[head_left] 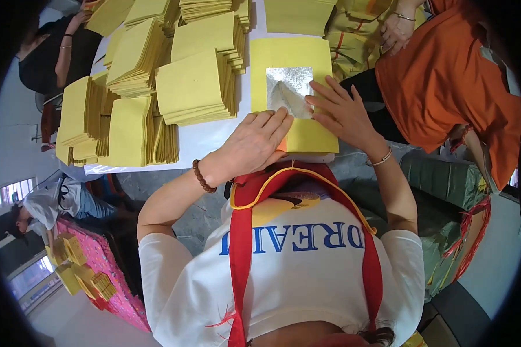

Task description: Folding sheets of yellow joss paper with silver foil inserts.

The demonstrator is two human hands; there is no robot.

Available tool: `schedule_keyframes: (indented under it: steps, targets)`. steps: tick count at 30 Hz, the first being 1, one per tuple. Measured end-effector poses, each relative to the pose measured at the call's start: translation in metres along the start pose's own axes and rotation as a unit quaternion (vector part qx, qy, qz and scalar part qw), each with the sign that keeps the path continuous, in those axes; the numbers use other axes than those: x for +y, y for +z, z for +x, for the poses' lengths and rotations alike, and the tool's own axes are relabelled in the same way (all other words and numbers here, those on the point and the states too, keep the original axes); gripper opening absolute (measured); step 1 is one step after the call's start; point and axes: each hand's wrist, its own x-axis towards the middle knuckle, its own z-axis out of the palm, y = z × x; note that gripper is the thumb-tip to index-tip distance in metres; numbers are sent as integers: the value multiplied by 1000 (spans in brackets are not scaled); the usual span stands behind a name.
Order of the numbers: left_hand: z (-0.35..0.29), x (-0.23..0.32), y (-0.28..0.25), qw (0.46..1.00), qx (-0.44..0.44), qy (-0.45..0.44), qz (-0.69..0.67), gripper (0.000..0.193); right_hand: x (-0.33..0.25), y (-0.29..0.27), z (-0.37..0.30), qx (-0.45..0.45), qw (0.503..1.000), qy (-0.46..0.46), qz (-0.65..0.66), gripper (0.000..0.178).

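Note:
In front of me lies a sheet of yellow paper (pixel 260 61) with a shiny silver foil square (pixel 289 75) at its middle. The foil looks creased, with a darker triangular patch in it. My left hand (pixel 255 141) rests on the sheet's lower left side, fingers lying together with their tips at the foil's lower edge. A bit of orange shows beside its thumb. My right hand (pixel 347 113) has its fingers spread over the right side of the sheet, the tips at the foil's right edge. Neither hand visibly grips anything. More paper lies beneath the sheet.
Tall stacks of folded yellow paper (pixel 194 87) fill the left of the white table (pixel 197 141). Further yellow paper (pixel 298 20) lies beyond the sheet. A person in orange (pixel 446 87) is close on the right, near green wrapped bundles (pixel 446 179). Another person in black (pixel 46 52) sits at far left.

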Motion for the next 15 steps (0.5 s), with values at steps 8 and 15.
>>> schedule_keyframes:
  steps: [8, 15]
  targets:
    - [7, 9, 17, 998, 49, 29, 37, 63, -2, -7, 1, 4, 997, -10, -76, 36]
    - [5, 7, 19, 997, 54, 41, 40, 56, 12, -14, -13, -57, 976, -157, -142, 48]
